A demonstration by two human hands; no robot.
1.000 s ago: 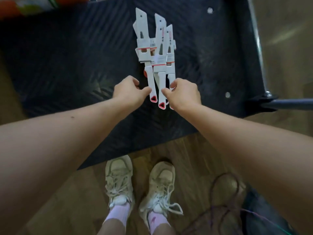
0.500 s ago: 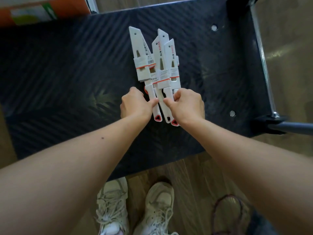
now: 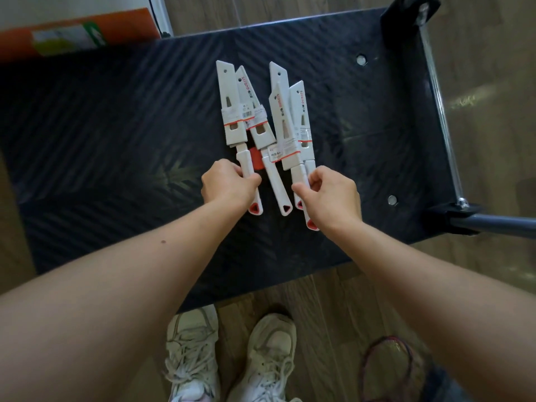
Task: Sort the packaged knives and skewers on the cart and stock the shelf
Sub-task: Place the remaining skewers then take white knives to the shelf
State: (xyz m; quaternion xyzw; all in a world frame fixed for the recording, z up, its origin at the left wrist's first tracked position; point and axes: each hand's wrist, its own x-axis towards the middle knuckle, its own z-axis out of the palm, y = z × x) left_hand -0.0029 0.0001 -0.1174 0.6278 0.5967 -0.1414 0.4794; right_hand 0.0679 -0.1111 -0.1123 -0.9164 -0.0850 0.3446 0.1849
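Several packaged knives in white card sleeves with white, red-tipped handles lie fanned out on the black cart deck [image 3: 116, 146]. My left hand [image 3: 229, 182] is closed around the handle of the leftmost knife [image 3: 232, 111]. A second knife [image 3: 262, 132] lies loose between my hands, its handle free. My right hand [image 3: 330, 195] pinches the handles of the right-hand knives [image 3: 293, 120], which overlap each other. No skewers are visible.
The cart's metal push handle [image 3: 441, 111] runs along the right edge, with a grey bar [image 3: 499, 224] sticking out right. An orange and green box [image 3: 72, 36] lies beyond the cart's far left corner. My shoes [image 3: 232, 358] and a looped cable [image 3: 388, 361] are on the wooden floor.
The tight bundle of knives has been pulled apart into a left and a right group. Both hands have shifted from the handle tips to gripping handles, and the view has moved closer.
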